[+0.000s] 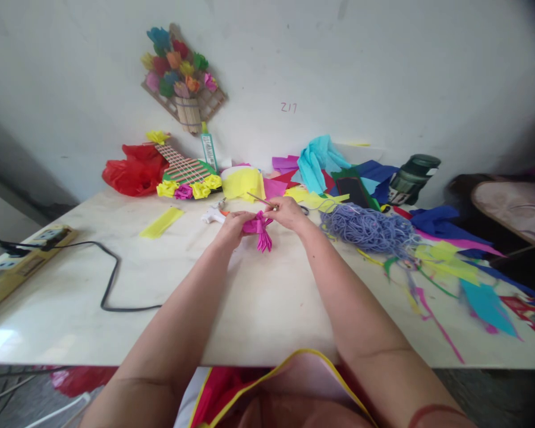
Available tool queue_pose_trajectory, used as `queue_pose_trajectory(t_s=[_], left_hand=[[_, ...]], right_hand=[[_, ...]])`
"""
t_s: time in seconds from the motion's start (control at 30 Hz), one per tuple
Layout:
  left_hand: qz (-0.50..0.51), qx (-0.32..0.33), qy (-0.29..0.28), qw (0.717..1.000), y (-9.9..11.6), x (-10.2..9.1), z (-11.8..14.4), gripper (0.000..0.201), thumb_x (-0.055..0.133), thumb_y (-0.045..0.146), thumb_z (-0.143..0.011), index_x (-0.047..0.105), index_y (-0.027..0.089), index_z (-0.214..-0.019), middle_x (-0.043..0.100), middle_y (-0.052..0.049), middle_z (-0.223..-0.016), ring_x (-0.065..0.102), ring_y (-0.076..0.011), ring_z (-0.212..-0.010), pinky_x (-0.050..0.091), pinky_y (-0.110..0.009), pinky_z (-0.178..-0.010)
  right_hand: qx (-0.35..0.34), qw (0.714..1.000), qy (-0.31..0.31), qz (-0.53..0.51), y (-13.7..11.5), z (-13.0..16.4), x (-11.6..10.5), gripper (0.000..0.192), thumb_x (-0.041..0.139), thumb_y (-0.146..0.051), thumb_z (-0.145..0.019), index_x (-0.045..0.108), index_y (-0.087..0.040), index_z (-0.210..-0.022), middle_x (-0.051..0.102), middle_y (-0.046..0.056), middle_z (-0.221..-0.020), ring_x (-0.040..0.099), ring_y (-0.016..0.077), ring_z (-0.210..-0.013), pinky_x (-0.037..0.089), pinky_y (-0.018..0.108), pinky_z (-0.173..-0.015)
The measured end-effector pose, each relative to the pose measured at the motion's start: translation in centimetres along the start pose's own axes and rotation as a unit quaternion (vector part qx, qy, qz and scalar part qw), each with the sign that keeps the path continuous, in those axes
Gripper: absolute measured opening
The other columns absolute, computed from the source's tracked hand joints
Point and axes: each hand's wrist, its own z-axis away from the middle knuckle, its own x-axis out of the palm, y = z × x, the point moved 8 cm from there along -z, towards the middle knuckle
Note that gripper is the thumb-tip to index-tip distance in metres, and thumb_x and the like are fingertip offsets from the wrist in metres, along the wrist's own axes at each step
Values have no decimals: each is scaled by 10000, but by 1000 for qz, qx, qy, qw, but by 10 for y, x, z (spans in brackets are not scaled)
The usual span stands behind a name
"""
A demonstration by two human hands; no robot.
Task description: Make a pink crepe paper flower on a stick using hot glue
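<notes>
Both hands meet over the middle of the white table [258, 297]. My left hand [232, 227] pinches the left side of a pleated piece of pink crepe paper [261, 232], whose folds fan downward. My right hand [289, 212] grips the paper's right side and also holds a thin wooden stick [258, 199] that points up and left. A white glue gun [213, 216] lies just left of my left hand.
A tangle of lavender cord [369, 229] lies right of my hands, with coloured paper scraps [450, 261] beyond. At the back are yellow paper [243, 181], a glue bottle [208, 148], a red bag [134, 169] and a dark jar [412, 178]. A power strip [22, 255] with black cable sits left.
</notes>
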Motion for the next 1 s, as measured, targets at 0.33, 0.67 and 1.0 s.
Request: queue_pose_trajectory(t_s=[0.33,0.67,1.0], left_hand=[[-10,14,8,1000,4,-2,1,160,683,245,-572,618,114,-635,595,-22,-557,561,-134,-517,516,-286,-554],[-35,24,2,999,2,-4,-3,188,668,262,-586,625,110,-688,633,-43,-606,607,-164,-560,528,-323,-605],[-35,15,16,999,1,-6,-4,160,662,242,-588,640,112,-678,633,-44,-603,577,-151,-545,529,-311,-569]], right_hand=[[-27,999,13,-37,6,-3,7,113,652,-234,-676,700,-184,-765,667,-4,-687,574,126,-643,408,224,-593],[-23,1000,-4,-7,-1,1,6,126,640,-225,-707,717,-206,-804,688,6,-720,597,150,-692,423,246,-639],[-89,996,12,-11,-8,0,5,29,656,-176,-691,684,-178,-684,637,15,-777,573,136,-744,398,239,-676]])
